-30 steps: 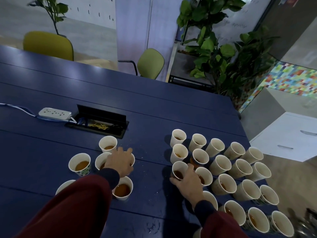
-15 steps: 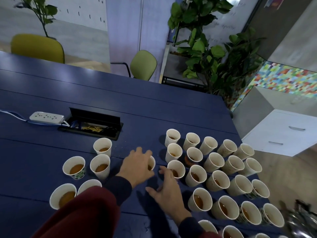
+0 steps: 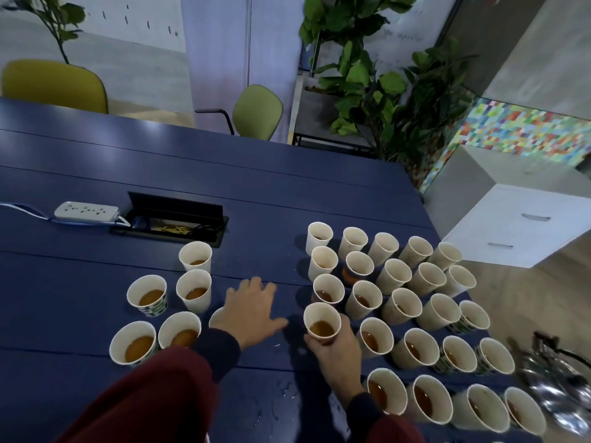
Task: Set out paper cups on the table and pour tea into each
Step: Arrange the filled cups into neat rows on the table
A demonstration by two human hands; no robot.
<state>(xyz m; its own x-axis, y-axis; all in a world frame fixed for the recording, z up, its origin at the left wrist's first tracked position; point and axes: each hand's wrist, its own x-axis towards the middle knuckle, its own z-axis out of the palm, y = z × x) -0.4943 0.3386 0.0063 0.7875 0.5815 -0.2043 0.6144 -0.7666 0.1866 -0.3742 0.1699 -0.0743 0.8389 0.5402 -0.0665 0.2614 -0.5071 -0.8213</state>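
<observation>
The step in hand looks like shifting one filled cup across the gap between the two clusters. Done well, it would mean keeping the cup level and low, sliding or lifting it slowly, and squeezing lightly, since a paper wall gives under pressure and the tea inside would slop over (there are already wet specks on the worktop (image 3: 96,174) towards its near edge).

The right grip (image 3: 335,350) is wrapped round the lower wall of a paper cup (image 3: 320,314), thumb on one side and fingers on the other. The cup stands upright, holds amber tea well below the rim, and sits at the left fringe of the big block of cups (image 3: 415,279).

The left grip (image 3: 251,310) holds nothing. Its fingers are spread wide and fairly straight, palm down over the worktop, and it covers part of a half-hidden cup (image 3: 216,317); whether it touches that cup I cannot tell.

To the left stands a smaller cluster of filled cups (image 3: 195,290). The big block runs to the right edge, where a blurred metal kettle (image 3: 563,388) sits near the right near corner. Farther back lie a cable hatch (image 3: 174,223) and a power strip (image 3: 86,212).
</observation>
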